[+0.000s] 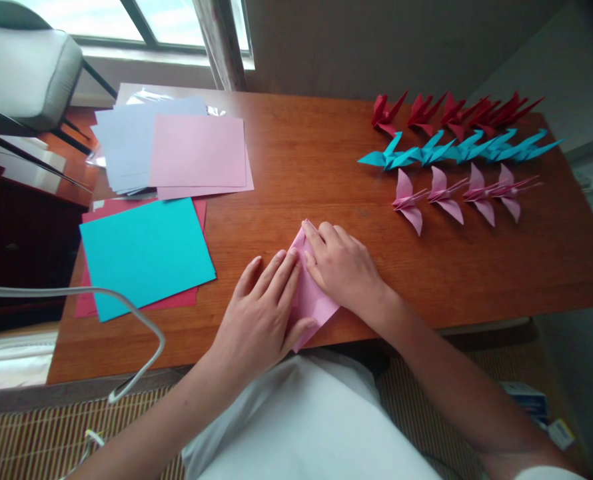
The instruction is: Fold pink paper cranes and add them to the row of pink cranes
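Observation:
A folded piece of pink origami paper (312,301) lies on the table near its front edge, narrowing to a point at the far end. My left hand (262,308) rests flat over its left side, fingers stretched out and thumb across the lower part. From the right, my right hand (340,261) grips the paper's upper end, index fingertip at the top corner and thumb on the right flap, other fingers curled. The hands partly cover the folds beneath them.
Rows of red cranes (386,115), blue cranes (394,157) and pink cranes (405,200) stand at the right of the wooden table (296,160). Pink sheets (199,152), pale sheets (126,143), blue sheets (146,257) and red sheets (186,299) lie left. A white cable (141,319) arcs at front left.

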A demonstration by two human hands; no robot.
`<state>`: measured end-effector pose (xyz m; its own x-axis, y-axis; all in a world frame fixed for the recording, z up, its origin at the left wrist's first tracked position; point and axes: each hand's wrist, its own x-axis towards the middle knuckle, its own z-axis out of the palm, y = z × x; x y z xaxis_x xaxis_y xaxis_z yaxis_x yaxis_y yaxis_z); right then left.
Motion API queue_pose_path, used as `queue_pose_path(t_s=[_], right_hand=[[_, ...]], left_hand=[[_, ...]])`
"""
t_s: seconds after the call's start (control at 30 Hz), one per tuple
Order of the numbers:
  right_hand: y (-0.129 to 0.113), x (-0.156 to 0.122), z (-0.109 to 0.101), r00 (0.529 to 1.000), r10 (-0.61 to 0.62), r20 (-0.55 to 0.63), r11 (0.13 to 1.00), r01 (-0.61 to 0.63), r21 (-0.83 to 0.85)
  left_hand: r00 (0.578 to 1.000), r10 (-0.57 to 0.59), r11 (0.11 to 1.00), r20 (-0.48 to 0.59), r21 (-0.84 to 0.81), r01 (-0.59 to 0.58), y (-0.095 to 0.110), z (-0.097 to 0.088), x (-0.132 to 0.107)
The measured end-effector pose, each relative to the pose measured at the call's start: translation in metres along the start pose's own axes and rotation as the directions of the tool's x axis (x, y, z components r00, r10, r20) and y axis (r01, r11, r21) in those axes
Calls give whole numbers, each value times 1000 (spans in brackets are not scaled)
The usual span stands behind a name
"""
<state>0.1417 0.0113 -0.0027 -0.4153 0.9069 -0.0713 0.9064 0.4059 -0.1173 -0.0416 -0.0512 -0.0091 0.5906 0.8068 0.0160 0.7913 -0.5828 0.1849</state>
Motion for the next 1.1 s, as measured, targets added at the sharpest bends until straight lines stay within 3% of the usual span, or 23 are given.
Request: queue_pose_path(t_s=[0.8,1.1], right_hand=[[-1,5,-4,998,43,42,999,-43,11],[7,11,-11,996,64,55,987,-71,143]], left_hand=[[1000,-4,1000,-8,-19,3,1,-1,0],[1000,-3,1000,-7,-15,3,1,-2,0]])
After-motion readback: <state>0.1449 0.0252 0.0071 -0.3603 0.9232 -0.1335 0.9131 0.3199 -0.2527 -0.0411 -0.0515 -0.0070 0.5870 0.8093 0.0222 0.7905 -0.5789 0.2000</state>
